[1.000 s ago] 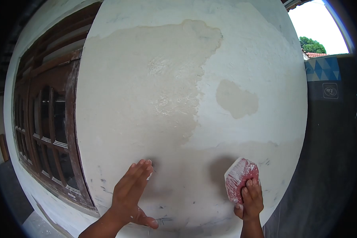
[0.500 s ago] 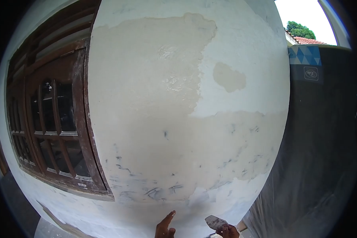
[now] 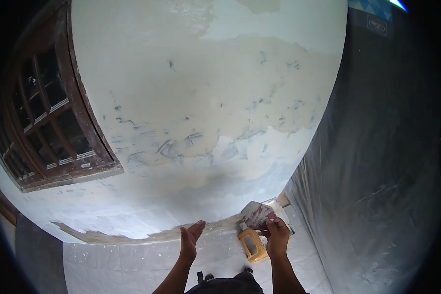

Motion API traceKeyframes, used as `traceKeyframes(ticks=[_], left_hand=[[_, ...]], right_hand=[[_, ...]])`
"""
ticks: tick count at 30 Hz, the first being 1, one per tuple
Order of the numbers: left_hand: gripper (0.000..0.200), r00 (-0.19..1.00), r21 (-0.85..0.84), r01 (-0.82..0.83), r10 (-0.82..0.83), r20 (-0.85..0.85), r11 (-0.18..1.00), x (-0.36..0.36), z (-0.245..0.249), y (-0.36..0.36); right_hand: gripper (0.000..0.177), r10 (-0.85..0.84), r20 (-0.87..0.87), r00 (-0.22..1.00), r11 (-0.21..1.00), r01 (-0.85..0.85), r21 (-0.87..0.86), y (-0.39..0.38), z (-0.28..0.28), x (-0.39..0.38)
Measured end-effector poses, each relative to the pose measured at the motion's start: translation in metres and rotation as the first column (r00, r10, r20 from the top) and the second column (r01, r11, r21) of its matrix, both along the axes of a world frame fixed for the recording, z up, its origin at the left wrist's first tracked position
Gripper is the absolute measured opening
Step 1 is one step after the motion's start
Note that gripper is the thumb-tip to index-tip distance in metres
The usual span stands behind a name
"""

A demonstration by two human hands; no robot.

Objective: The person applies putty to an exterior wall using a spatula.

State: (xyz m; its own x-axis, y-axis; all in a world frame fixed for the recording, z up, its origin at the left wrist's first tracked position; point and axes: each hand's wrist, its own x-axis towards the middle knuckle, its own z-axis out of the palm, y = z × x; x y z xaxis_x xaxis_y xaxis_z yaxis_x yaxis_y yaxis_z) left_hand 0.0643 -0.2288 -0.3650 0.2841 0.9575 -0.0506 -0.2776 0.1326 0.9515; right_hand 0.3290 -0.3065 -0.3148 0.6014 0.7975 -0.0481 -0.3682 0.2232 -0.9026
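Note:
My right hand (image 3: 278,236) pinches a putty scraper (image 3: 258,214), its broad flat plate smeared with white filler and showing reddish areas. It is raised above the floor, close in front of the wall's lower part. My left hand (image 3: 191,239) is open and holds nothing, fingers stretched out and thumb apart, at the foot of the wall in this view. In front of both hands stands the pale wall (image 3: 196,103), with beige patches, damp-looking whiter areas and dark scuff marks across its middle.
Below the scraper is a yellow plastic stool (image 3: 252,251), partly hidden, with a white-smeared tray (image 3: 285,218) by it. Grey sheeting (image 3: 132,262) with white specks covers the floor. A brown wooden window (image 3: 59,117) is at left; dark plastic sheeting (image 3: 367,161) hangs at right.
The view has tilted down, bringing the floor, stool and my forearms into sight. Both hands appear higher in the picture; the scraper stays in my right hand and its plate shows more fully.

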Motion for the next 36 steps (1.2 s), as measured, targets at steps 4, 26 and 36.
traceKeyframes(ticks=[4, 26, 36], left_hand=[[0.103, 0.995, -0.035, 0.069, -0.066, 0.079, 0.997, 0.040, 0.010, -0.015], [0.103, 0.966, -0.549, -0.014, -0.131, -0.225, 0.836, 0.268, -0.291, -0.060], [0.108, 0.948, -0.711, -0.137, -0.117, -0.296, 0.690, 0.327, -0.407, -0.022]], right_hand=[[0.014, 0.024, -0.020, 1.000, 1.000, -0.025, -0.007, -0.009, 0.009, 0.034], [0.019, 0.301, 0.402, 0.864, 0.757, 0.040, -0.652, -0.048, -0.293, 0.288], [0.028, 0.438, 0.540, 0.718, 0.749, 0.040, -0.661, 0.025, -0.438, 0.249]])
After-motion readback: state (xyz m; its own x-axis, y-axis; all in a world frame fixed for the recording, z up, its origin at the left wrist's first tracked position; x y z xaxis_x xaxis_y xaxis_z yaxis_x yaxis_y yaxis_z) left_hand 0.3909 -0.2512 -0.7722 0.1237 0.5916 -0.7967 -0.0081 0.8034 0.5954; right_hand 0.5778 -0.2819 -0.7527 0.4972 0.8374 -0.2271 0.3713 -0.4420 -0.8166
